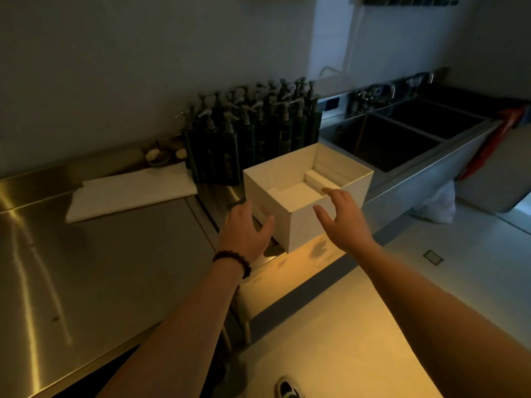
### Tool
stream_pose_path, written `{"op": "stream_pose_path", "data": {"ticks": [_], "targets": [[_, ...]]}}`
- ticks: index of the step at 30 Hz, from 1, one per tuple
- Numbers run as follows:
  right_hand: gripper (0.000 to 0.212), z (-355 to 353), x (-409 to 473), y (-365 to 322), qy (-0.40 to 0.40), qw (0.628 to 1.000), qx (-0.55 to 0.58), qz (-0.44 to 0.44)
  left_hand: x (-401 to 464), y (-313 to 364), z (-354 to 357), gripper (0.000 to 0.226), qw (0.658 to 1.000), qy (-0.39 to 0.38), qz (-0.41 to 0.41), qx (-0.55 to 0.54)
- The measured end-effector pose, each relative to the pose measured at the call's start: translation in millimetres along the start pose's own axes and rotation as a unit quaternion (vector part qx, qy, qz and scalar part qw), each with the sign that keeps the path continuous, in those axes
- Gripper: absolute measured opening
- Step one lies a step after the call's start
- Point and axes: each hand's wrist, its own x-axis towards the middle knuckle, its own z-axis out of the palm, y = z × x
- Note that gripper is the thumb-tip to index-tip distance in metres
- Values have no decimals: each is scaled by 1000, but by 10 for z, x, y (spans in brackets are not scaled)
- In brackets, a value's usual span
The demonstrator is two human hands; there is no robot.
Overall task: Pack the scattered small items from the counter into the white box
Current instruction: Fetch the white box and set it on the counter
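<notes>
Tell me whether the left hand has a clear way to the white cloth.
Probably yes. The left hand is open beside the box, and only bare steel counter lies between it and the cloth to its left.

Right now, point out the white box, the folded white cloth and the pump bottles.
white box (319,225): head view, on its near right wall.
folded white cloth (129,193): head view, middle of its top.
pump bottles (230,150): head view, body of a front bottle.

Matt white card box (321,222) sits on glossy brushed-steel counter (100,268) (streaked with reflections), beside soft cloth (129,193).
</notes>
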Motion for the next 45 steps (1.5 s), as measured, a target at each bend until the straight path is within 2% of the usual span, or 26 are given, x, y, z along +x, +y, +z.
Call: {"op": "stream_pose_path", "data": {"ticks": [3,7,14,19,24,27,34,39,45], "targets": [[54,-127,499,269,-6,1000,-9,-19,450,49,182,57,1000,17,-11,-6],[53,-221,1200,572,-33,999,-20,-31,963,85,403,68,997,43,-56,2],[66,-186,2062,1021,-164,986,-20,-36,1386,-1,640,81,988,75,-128,-33],[94,-126,2468,1266,-280,960,11,-23,1419,-20,706,95,983,73,-170,-5],[112,-6,2604,1428,-380,922,65,-20,1341,100,806,103,957,51,-240,-153],[110,54,2621,1505,-403,908,116,-17,1282,224,875,104,943,55,-260,-201],[104,73,2659,1604,-408,891,191,-48,1315,327,898,100,926,83,-301,-214],[103,140,2662,1607,-403,889,214,-43,1237,424,926,98,921,111,-298,-224],[106,342,2627,1123,-420,874,215,-118,824,435,642,101,904,192,-322,-204]]}}
